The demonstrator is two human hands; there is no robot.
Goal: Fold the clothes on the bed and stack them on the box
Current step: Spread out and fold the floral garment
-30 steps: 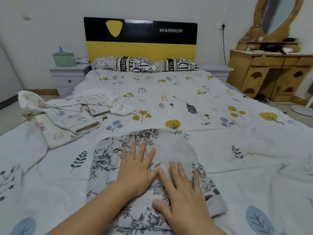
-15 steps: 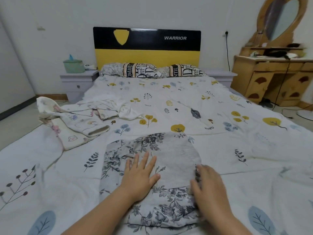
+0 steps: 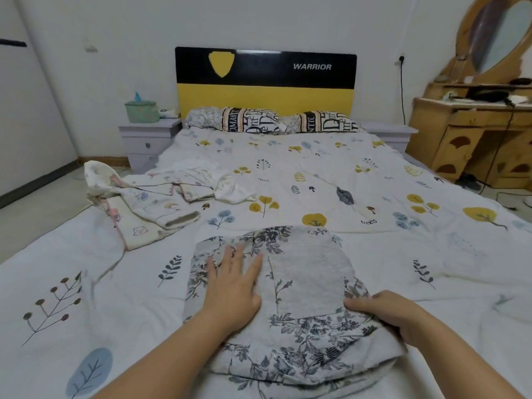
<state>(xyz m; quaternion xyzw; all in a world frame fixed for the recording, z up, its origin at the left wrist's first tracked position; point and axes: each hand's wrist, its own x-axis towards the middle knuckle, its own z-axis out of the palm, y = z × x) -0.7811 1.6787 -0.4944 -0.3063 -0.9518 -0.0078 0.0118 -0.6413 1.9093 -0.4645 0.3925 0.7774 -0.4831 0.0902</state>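
Beyond and left of the left hand (image 3: 233,295), a cream printed garment (image 3: 149,205) lay crumpled on the bed (image 3: 316,180). That hand pressed flat, fingers spread, on the grey floral garment (image 3: 302,283). The right hand (image 3: 385,315) gripped its right edge, fingers curled.

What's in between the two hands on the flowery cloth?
In the head view, only the flowery cloth lies between the left hand and right hand, showing a plain grey patch.
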